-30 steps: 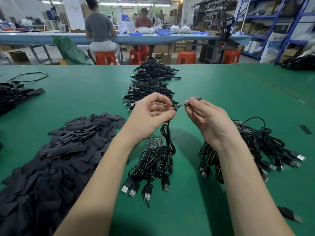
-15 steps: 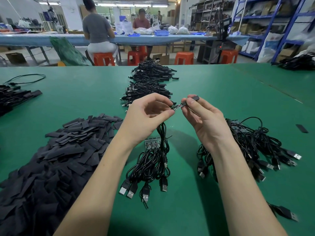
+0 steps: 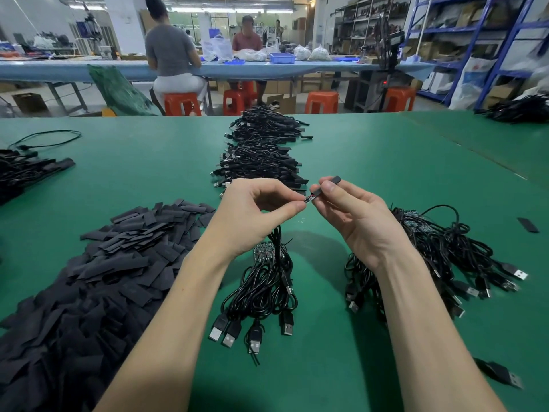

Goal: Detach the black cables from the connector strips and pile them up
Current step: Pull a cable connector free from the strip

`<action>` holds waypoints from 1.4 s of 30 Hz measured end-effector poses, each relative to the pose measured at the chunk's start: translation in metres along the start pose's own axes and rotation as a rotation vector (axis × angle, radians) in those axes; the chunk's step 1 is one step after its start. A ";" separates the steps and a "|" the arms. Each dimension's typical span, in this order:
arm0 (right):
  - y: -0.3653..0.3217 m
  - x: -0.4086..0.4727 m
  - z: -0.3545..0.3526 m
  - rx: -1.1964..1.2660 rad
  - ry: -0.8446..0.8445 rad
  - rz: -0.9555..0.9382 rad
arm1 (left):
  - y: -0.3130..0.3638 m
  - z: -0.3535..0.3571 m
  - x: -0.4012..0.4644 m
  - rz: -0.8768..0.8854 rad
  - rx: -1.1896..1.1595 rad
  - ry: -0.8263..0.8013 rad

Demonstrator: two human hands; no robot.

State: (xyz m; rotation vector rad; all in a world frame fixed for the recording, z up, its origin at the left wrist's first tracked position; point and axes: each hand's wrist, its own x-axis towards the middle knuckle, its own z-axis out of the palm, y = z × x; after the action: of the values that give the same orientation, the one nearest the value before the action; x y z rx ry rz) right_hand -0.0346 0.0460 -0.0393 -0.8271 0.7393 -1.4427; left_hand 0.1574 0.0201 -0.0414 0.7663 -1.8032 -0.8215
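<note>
My left hand (image 3: 255, 215) pinches the end of a black cable that hangs down to a bundle of black USB cables (image 3: 261, 295) on the green table. That bundle is joined to a small connector strip (image 3: 263, 251). My right hand (image 3: 353, 215) holds a short black sleeve (image 3: 325, 185) by the cable's bared tip, close to my left fingertips. A second bundle of cables (image 3: 451, 254) with its strip lies under my right wrist. A long pile of finished cables (image 3: 261, 153) stretches away behind my hands.
A big heap of flat black sleeves (image 3: 98, 278) fills the left front. More black cables (image 3: 23, 171) lie at the far left and at the far right (image 3: 523, 110). A loose USB plug (image 3: 502, 374) lies at the right front. People sit at a bench beyond.
My hands have stayed almost in place. The black sleeve in my right hand has shifted slightly along the cable tip.
</note>
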 end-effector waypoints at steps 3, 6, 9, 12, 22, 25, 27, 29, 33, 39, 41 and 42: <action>0.000 0.000 0.001 -0.013 0.000 0.003 | -0.002 -0.002 0.000 0.008 0.017 -0.007; 0.000 -0.001 0.002 -0.034 -0.015 0.007 | -0.001 -0.001 0.001 0.022 0.027 -0.015; 0.001 -0.001 0.004 -0.041 -0.023 0.005 | 0.001 0.001 0.001 0.030 -0.004 -0.014; 0.003 -0.001 0.006 -0.038 -0.021 0.006 | 0.001 0.002 0.001 0.025 -0.021 -0.002; 0.006 0.001 0.006 0.007 0.033 0.017 | -0.002 0.006 0.001 -0.022 -0.125 0.044; 0.006 0.001 0.005 0.001 0.019 0.025 | -0.003 0.006 0.002 -0.027 -0.138 0.030; 0.005 0.000 0.004 -0.006 0.005 0.026 | -0.002 0.006 0.002 -0.027 -0.138 0.030; 0.005 0.000 0.005 -0.020 -0.001 0.028 | -0.002 0.005 0.002 -0.030 -0.133 0.027; 0.006 -0.001 0.007 -0.043 -0.027 0.030 | -0.002 0.003 0.001 -0.044 -0.143 0.035; 0.010 -0.001 0.006 -0.038 -0.038 0.031 | -0.001 0.004 0.001 -0.040 -0.162 0.043; 0.011 -0.001 0.006 -0.028 -0.052 0.039 | -0.001 0.003 0.001 -0.046 -0.185 0.043; 0.011 -0.001 0.005 -0.027 -0.055 0.042 | -0.001 0.003 0.002 -0.051 -0.197 0.044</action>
State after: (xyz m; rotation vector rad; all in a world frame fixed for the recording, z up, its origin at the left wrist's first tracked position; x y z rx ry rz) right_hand -0.0239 0.0468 -0.0460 -0.8637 0.7314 -1.3697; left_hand 0.1543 0.0191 -0.0421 0.6985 -1.6416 -0.9920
